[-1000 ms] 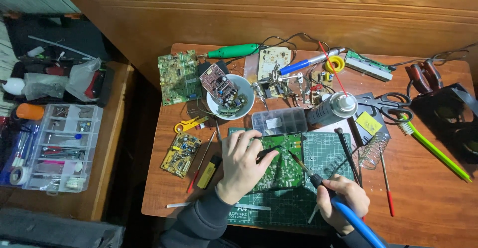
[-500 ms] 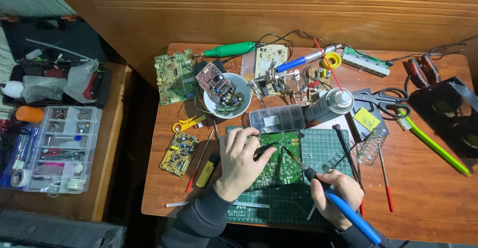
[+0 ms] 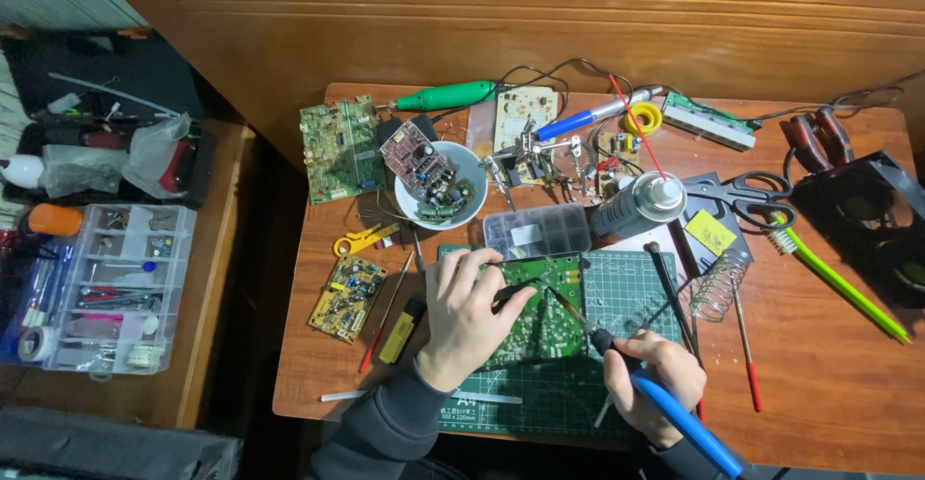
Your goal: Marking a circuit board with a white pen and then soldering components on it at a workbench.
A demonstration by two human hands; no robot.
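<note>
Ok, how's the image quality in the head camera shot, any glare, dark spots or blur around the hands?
Head view: even light on the wooden desk, sharp around the left hand, right hand and green circuit board; small highlight on the spray can; the gap left of the desk and the lower left corner fall into deep shadow; slight wide-angle bending at the edges.

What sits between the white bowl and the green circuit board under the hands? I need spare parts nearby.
In the head view, a clear plastic compartment box lies between the white bowl and the green circuit board.

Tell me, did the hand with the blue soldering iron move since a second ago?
No. The right hand still holds the blue soldering iron, tip on the green circuit board, same spot below the spray can.
</note>
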